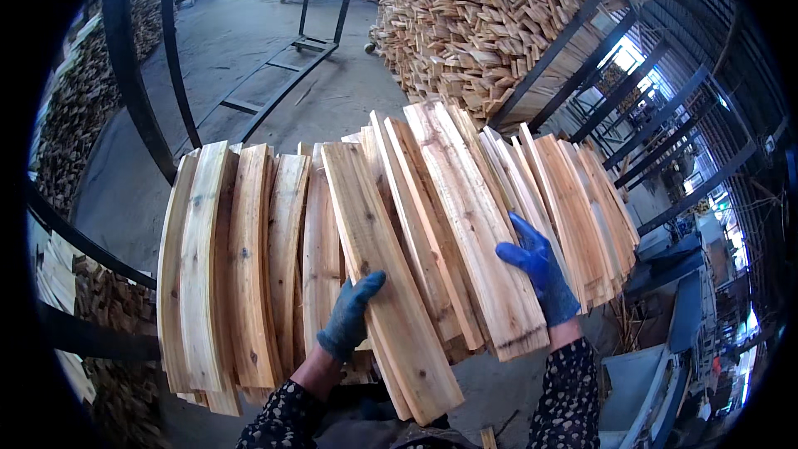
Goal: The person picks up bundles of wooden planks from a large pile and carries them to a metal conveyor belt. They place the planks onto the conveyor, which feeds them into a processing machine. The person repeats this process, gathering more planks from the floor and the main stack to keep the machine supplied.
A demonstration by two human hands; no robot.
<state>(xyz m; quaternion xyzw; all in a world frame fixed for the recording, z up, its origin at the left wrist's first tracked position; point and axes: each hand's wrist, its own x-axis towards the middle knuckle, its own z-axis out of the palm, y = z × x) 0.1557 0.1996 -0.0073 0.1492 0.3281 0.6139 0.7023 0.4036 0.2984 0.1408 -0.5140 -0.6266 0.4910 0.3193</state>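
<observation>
My left hand, in a blue-green glove, grips a wooden board by its left edge, thumb on the upper face and the fingers hidden beneath. A second board shows just under it. In a brighter blue glove, my right hand is closed on the right edge of another wooden board, its thumb lying on the face. Both boards tilt toward me above a long row of similar planks, which lean against each other. More of the row continues past my right hand.
Dark metal posts rise at the left, and slanted metal bars stand at the right. A huge heap of boards fills the back. On the concrete floor lies a metal frame. Grey-blue equipment stands at the lower right.
</observation>
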